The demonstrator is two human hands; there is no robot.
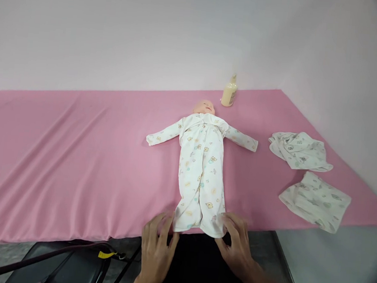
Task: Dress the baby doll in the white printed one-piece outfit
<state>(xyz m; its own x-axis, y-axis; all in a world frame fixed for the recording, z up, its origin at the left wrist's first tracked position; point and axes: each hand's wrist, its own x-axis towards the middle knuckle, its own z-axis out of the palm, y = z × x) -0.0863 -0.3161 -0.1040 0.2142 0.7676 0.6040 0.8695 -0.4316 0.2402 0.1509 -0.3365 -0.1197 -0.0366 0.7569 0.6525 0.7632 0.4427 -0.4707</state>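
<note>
On the pink sheet, near its middle, lies a baby doll on its back, dressed in a white printed sleepsuit; the head is at the far side, the feet ends hang at the near edge of the sheet, and both sleeves are spread out to left and right. As far as one can judge, the dressing is nearly complete: the suit covers the body from neck to feet and the front looks closed along the middle, though the fastenings are too small to see clearly. What seems left is only small work at the leg ends, where the two hands are. The left hand has its fingers touching the near left leg end of the suit, a little spread and bent, somewhat blurred, so I cannot tell if they pinch the cloth or only rest on it. The right hand is at the near right leg end, fingers loosely curved on the hem, not closed around anything that I can see. Farther out, a cream lotion bottle stands upright just beyond the head, to the right. Two more folded printed cloths lie well apart at the right side.
</note>
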